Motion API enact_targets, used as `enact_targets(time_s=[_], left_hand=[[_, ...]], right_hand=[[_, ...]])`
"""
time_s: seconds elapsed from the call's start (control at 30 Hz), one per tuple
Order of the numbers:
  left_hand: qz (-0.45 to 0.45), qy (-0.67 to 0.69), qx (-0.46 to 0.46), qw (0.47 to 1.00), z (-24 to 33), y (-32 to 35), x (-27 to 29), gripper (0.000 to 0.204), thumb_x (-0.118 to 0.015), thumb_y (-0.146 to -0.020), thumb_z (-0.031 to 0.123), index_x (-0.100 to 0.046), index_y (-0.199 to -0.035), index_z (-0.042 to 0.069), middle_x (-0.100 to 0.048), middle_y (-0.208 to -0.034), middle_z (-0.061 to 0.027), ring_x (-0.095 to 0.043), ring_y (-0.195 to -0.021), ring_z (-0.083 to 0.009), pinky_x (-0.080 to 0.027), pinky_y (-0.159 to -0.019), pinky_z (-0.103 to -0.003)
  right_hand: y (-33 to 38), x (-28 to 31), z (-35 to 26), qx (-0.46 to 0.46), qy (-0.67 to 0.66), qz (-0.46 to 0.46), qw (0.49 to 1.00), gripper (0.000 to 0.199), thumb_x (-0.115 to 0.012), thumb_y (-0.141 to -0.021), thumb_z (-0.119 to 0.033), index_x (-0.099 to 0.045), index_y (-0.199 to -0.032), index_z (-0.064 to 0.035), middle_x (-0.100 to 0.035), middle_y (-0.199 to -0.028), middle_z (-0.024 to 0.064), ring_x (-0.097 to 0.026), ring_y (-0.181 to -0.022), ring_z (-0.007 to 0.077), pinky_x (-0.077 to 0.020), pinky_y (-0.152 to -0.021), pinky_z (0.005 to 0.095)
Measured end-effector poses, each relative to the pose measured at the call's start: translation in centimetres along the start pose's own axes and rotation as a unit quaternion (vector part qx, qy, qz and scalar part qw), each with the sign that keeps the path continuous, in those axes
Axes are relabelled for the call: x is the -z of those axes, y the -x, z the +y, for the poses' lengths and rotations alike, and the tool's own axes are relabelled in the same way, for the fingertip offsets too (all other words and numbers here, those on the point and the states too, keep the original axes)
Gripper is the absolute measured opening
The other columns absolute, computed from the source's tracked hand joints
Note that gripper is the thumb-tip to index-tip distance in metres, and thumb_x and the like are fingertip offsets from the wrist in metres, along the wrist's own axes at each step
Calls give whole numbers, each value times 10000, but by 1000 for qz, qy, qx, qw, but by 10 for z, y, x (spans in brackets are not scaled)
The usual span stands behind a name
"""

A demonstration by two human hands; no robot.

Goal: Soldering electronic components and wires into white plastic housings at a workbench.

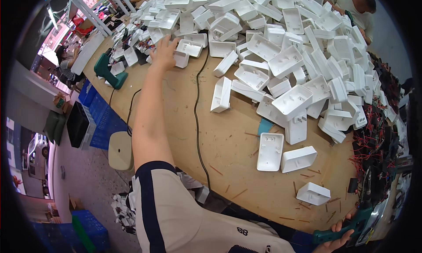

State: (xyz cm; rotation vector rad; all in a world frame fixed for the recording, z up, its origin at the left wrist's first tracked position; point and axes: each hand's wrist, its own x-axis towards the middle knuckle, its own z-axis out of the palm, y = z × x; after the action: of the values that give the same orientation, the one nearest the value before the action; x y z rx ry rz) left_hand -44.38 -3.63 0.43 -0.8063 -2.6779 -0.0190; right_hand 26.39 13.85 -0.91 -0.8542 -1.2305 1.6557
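My left hand reaches to the far left of the table with its fingers apart. It is at the edge of the pile, nearest to a white plastic housing; whether it touches that cannot be made out. At the lower right, my right hand is wrapped round the green handle of a pistol-shaped power tool, whose dark front end points up and away. Open-topped white plastic housings lie heaped across the back and right. A few lie apart nearer me, among them an upright one and a tilted one.
A second green pistol-shaped tool rests at the table's left edge. A black cable crosses the wooden tabletop. Red wires with black parts pile up at right. Two people work beyond; a beige stool stands left.
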Motion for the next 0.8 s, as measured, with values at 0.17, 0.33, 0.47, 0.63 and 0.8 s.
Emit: enact_targets(time_s=[0.17,0.33,0.47,0.63,0.8], left_hand=[[-61,12,-88,994,-1,-20,-18,818,-518,-608,-8,-233,-1327,262,-208,-1397,-34,-185,-1283,-293,-216,-975,-534],[-68,-28,-176,982,16,-35,-7,814,-525,-590,15,-233,-1324,210,-308,-1319,-111,-316,-1199,-335,-287,-945,-499],[-119,49,-92,987,17,-45,-1,896,-713,-506,116,-282,-1288,191,-394,-1169,-190,-421,-1079,-345,-383,-898,-379],[-121,61,-103,985,6,-46,-1,888,-758,-487,181,-305,-1246,100,-396,-1152,-196,-406,-1078,-369,-371,-912,-368],[-90,150,-36,984,27,-41,-14,900,-756,-499,196,-288,-1252,40,-358,-1219,-211,-367,-1121,-362,-322,-945,-381]], right_hand=[[-11,1,4,22,-185,-45,981,529,-439,-896,-235,-171,-1285,5,-390,-1178,122,-426,-653,115,-426,-554,232],[-12,-5,1,34,-167,-60,984,546,-448,-892,-237,-168,-1298,-4,-394,-1170,114,-432,-654,115,-424,-550,224],[-9,-9,0,31,-175,-71,981,545,-458,-887,-245,-187,-1293,-2,-398,-1171,121,-434,-650,117,-425,-547,222],[-1,-4,2,30,-188,-92,977,550,-465,-883,-245,-188,-1293,-3,-421,-1159,131,-439,-647,118,-418,-533,221],[13,9,-4,68,-195,-67,976,561,-478,-876,-245,-189,-1297,-13,-437,-1157,126,-459,-628,129,-406,-513,229]])
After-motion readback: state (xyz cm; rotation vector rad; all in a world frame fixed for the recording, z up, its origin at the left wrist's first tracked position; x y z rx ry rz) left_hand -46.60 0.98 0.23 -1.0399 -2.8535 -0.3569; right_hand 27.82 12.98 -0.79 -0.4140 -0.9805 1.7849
